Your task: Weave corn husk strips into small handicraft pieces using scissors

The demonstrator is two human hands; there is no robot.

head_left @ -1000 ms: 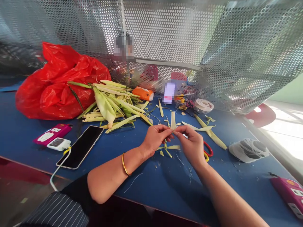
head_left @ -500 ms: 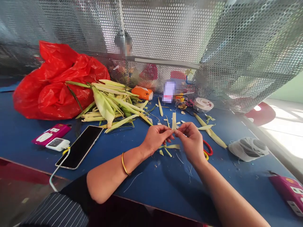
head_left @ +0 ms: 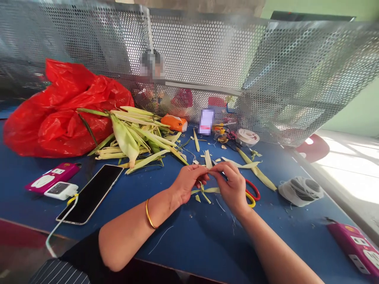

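Husk strip, pale, one: gripped by its near end at the meeting point of both hands, in front of the body and toward the middle of the bench. Its long axis is directed away from the hands, the free end pointed toward the perforated screen and leaned slightly to the left. Neither hand is clearly placed nearer: the same end is reached by both sets of fingertips. Whether the strip is rested on the bench cannot be told.

Left hand: narrowed to a pinch, thumb and forefinger closed at the strip's end; a gold bangle is worn on the wrist.

Right hand: likewise pinched, fingertips set against those of the left.

Tied husk piece, small: laid on the bench just below the hands, partly covered.

Scissors, red and yellow handles: set just beside the right hand, partly hidden by it.

Husk heap: piled beyond the left hand, against a red bag.

Thread spool: stood well to the right.
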